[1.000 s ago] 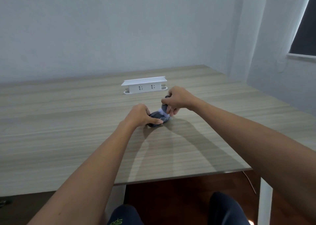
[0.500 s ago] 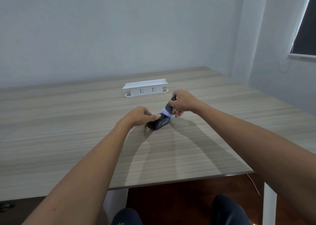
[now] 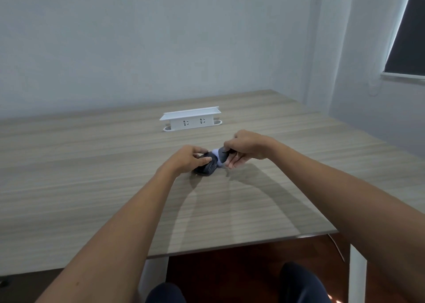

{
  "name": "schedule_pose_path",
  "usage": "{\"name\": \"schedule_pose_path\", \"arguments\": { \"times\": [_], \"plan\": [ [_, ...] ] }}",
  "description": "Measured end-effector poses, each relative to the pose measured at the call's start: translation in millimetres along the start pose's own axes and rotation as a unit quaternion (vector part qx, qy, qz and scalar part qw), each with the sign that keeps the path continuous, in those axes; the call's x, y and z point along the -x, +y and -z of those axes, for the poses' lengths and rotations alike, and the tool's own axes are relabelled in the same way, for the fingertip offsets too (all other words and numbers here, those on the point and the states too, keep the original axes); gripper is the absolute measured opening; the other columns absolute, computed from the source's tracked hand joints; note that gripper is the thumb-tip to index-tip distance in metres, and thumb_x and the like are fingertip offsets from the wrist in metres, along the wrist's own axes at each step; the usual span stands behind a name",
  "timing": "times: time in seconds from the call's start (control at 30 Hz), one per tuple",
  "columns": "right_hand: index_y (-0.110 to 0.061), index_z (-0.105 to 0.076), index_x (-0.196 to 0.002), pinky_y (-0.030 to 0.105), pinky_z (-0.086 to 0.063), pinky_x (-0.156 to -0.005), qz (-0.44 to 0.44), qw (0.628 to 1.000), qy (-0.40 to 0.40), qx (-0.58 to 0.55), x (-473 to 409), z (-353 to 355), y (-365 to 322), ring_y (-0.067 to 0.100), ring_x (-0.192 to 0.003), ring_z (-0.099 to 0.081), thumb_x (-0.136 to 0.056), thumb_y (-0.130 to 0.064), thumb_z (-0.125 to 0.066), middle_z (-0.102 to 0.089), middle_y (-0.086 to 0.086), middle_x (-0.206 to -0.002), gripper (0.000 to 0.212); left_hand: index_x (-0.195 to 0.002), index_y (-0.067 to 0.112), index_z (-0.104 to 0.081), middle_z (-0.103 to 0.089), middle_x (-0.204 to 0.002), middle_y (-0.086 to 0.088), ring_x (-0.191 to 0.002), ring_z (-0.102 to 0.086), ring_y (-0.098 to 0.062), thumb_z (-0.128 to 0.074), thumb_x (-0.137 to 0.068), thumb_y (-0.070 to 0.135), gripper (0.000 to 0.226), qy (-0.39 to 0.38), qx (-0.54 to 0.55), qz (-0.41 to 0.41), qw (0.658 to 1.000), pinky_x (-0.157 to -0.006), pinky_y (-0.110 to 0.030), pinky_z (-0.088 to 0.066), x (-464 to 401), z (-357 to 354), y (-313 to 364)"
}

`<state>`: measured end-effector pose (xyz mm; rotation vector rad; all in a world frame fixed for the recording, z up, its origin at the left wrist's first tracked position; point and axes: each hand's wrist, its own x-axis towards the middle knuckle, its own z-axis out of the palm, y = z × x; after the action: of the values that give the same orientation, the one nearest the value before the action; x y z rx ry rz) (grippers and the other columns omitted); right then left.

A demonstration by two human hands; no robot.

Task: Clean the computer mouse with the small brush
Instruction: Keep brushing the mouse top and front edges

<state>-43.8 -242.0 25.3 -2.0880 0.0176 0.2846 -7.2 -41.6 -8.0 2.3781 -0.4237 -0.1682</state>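
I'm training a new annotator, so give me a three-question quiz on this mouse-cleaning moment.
1. True or false: the left hand steadies the computer mouse on the table.
2. The small brush is held by which hand?
A. left
B. right
C. neither
3. Fill in: the white object behind the hands is a power ____.

Key: 1 true; 2 B, the right hand; 3 strip.

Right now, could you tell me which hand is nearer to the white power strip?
The right hand. It holds the small brush just in front of the power strip, slightly to its right; the left hand grips the mouse a little farther back.
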Motion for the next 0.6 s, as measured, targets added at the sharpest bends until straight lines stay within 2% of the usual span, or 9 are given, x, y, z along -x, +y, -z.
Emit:
{"name": "schedule_pose_path", "arguments": {
  "times": [0.1,0.2,0.27,0.4,0.5,0.6],
  "plan": [
    [0.003,-0.071,-0.074,0.026,-0.061,-0.064,-0.023,0.999,-0.017,-0.047,0.3,7.2,3.9,0.023,-0.067,-0.069,-0.094,-0.004,-0.046,-0.074,0.02,-0.078,0.033,-0.138,0.02,-0.059,-0.067,-0.123,-0.013,-0.097,-0.062,-0.018,-0.068,-0.092,0.032,0.049,0.0,-0.006,0.0,1.0,-0.087,-0.025,-0.043,0.4,0.6,0.3],
    [0.017,-0.068,-0.086,0.031,-0.064,-0.068,-0.005,0.999,0.027,-0.032,-6.6,11.1,11.0,0.028,-0.068,-0.073,-0.088,0.002,-0.053,-0.073,0.028,-0.081,0.021,-0.139,0.02,-0.058,-0.065,-0.125,-0.012,-0.099,-0.059,-0.017,-0.068,-0.092,0.033,0.05,-0.004,-0.007,0.003,1.0,-0.087,-0.024,-0.04,0.3,1.5,1.9],
    [0.018,-0.066,-0.089,0.033,-0.065,-0.068,0.01,0.999,0.04,-0.016,-11.5,8.1,14.7,0.032,-0.07,-0.072,-0.088,0.004,-0.051,-0.071,0.03,-0.079,0.02,-0.139,0.019,-0.058,-0.065,-0.126,-0.012,-0.1,-0.059,-0.017,-0.068,-0.092,0.032,0.05,-0.007,-0.004,0.003,1.0,-0.088,-0.025,-0.041,-0.3,1.5,2.0],
    [0.01,-0.06,-0.085,0.028,-0.061,-0.059,0.013,0.999,-0.044,-0.019,-12.3,9.0,18.2,0.03,-0.071,-0.069,-0.097,0.001,-0.046,-0.069,0.031,-0.088,0.021,-0.139,0.019,-0.057,-0.065,-0.128,-0.013,-0.101,-0.059,-0.017,-0.067,-0.093,0.031,0.049,-0.011,-0.011,0.001,1.0,-0.088,-0.026,-0.042,-2.5,2.0,0.2],
    [0.017,-0.062,-0.1,0.026,-0.059,-0.061,0.02,0.994,-0.112,-0.007,-10.9,14.7,21.3,0.025,-0.069,-0.071,-0.1,0.0,-0.046,-0.07,0.03,-0.092,0.023,-0.139,0.018,-0.057,-0.065,-0.129,-0.013,-0.103,-0.06,-0.017,-0.068,-0.092,0.03,0.05,-0.014,-0.015,-0.001,1.0,-0.091,-0.026,-0.043,-4.6,3.5,-0.6],
    [0.018,-0.064,-0.103,0.025,-0.059,-0.059,0.041,0.995,-0.092,0.017,-12.9,15.1,22.7,0.023,-0.068,-0.072,-0.101,0.001,-0.045,-0.07,0.03,-0.092,0.025,-0.138,0.018,-0.059,-0.067,-0.128,-0.011,-0.103,-0.061,-0.016,-0.068,-0.092,0.029,0.048,-0.014,-0.017,-0.004,1.0,-0.094,-0.026,-0.044,-5.8,4.1,-1.9]
  ]
}}
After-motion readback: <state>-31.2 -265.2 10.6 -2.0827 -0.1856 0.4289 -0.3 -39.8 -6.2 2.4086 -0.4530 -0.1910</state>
